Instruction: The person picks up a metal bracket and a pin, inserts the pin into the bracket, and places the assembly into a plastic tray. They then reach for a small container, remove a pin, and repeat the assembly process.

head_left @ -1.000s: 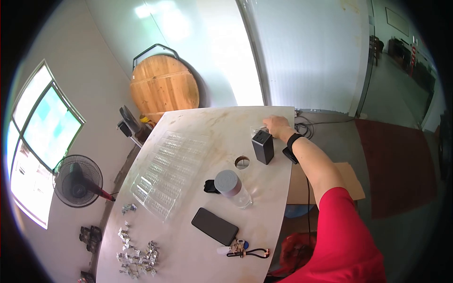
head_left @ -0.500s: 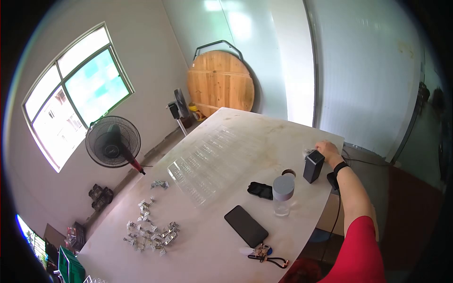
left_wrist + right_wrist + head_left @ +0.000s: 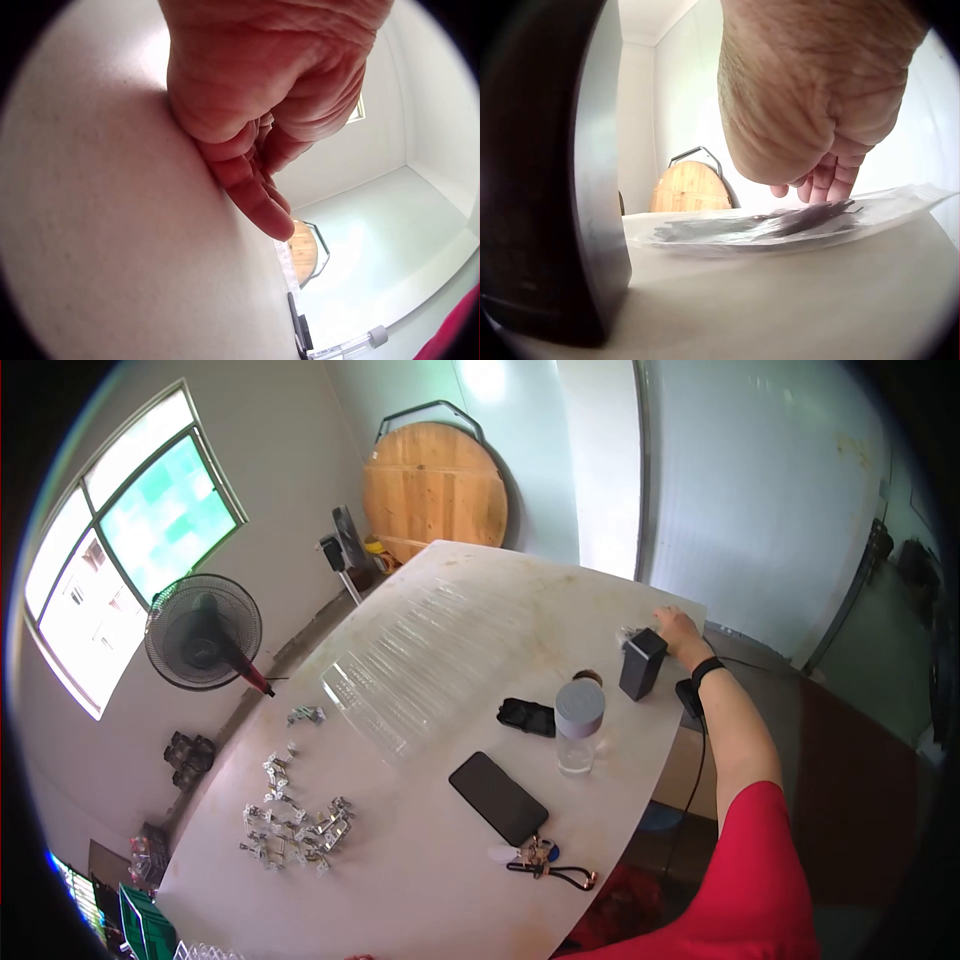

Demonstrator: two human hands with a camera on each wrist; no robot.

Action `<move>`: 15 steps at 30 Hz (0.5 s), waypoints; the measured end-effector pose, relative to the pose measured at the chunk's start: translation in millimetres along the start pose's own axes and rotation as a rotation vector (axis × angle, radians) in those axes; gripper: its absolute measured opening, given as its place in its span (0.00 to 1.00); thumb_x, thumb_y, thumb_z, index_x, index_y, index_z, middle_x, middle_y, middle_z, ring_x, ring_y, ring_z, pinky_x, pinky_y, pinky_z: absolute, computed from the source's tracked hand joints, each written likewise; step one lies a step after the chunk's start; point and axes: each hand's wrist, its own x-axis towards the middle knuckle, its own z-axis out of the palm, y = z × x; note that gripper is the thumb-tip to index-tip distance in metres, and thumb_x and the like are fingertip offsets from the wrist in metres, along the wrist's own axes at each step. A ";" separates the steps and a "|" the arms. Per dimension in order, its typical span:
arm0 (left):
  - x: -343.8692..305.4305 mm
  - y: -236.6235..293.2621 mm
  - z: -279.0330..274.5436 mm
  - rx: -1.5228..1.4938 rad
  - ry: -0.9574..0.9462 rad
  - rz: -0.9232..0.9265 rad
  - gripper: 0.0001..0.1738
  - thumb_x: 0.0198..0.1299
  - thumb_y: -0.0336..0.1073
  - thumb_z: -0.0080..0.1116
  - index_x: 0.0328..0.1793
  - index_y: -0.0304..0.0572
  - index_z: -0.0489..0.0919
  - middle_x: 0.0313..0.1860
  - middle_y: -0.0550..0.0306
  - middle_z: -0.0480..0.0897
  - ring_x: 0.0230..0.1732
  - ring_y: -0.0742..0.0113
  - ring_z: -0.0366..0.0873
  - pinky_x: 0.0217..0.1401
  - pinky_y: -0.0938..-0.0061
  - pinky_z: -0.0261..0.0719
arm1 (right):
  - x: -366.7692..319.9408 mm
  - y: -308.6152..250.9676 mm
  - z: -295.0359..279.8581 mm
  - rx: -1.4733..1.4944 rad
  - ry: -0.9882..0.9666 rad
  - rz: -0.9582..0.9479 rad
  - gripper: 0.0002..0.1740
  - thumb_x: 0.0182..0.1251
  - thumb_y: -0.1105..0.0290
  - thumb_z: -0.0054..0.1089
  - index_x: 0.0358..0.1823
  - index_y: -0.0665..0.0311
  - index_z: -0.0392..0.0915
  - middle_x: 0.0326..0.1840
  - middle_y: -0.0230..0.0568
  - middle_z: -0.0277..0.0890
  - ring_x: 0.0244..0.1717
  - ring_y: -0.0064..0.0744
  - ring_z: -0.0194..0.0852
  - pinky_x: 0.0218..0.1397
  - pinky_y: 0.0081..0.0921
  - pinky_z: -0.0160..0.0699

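Note:
My right hand point(image 3: 680, 635) reaches to the table's far right corner, just behind an upright black box point(image 3: 642, 664). Under its fingers lies a clear plastic bag point(image 3: 780, 229) with dark, shiny pieces inside. In the right wrist view the fingers point(image 3: 832, 180) point down at the bag's far side, their tips partly hidden behind it. My left hand point(image 3: 255, 97) rests on the pale tabletop with loosely bent fingers and nothing in them. Small metal pieces point(image 3: 290, 830) lie scattered at the table's left front, and a clear ridged plastic tray point(image 3: 430, 660) lies farther back.
A clear bottle with a grey lid point(image 3: 578, 725) stands at the table's right, beside a black case point(image 3: 526, 716). Nearer lie a phone point(image 3: 498, 797) and keys on a strap point(image 3: 540, 857). A cable point(image 3: 700, 770) hangs past the right edge. A fan point(image 3: 203, 632) stands left.
The head view has swung left, so the table sits farther right in it. My right hand stays at the bag behind the black box. A fingertip-sized sliver now shows at the bottom edge.

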 end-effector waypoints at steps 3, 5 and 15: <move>6.6 -1.7 -6.0 0.030 -0.062 0.015 0.04 0.76 0.32 0.52 0.50 0.46 0.78 0.39 0.57 0.84 0.35 0.63 0.82 0.36 0.66 0.85 | -8.1 -7.8 -19.8 -0.044 0.000 0.049 0.21 0.63 0.78 0.51 0.57 0.62 0.78 0.57 0.60 0.77 0.59 0.59 0.77 0.62 0.45 0.77; 7.3 -1.4 -7.1 0.019 -0.076 0.001 0.04 0.76 0.32 0.52 0.51 0.46 0.78 0.40 0.57 0.84 0.35 0.63 0.83 0.36 0.66 0.85 | -10.1 8.8 -24.7 0.029 0.099 -0.041 0.19 0.65 0.79 0.47 0.56 0.61 0.78 0.55 0.61 0.78 0.57 0.59 0.77 0.61 0.45 0.78; 12.5 -2.7 -0.7 0.027 -0.152 0.061 0.04 0.76 0.32 0.49 0.51 0.43 0.73 0.38 0.54 0.81 0.31 0.67 0.80 0.31 0.72 0.83 | -93.3 -30.7 -131.5 0.162 0.372 -0.036 0.13 0.76 0.67 0.49 0.54 0.62 0.80 0.49 0.51 0.84 0.49 0.52 0.83 0.53 0.38 0.80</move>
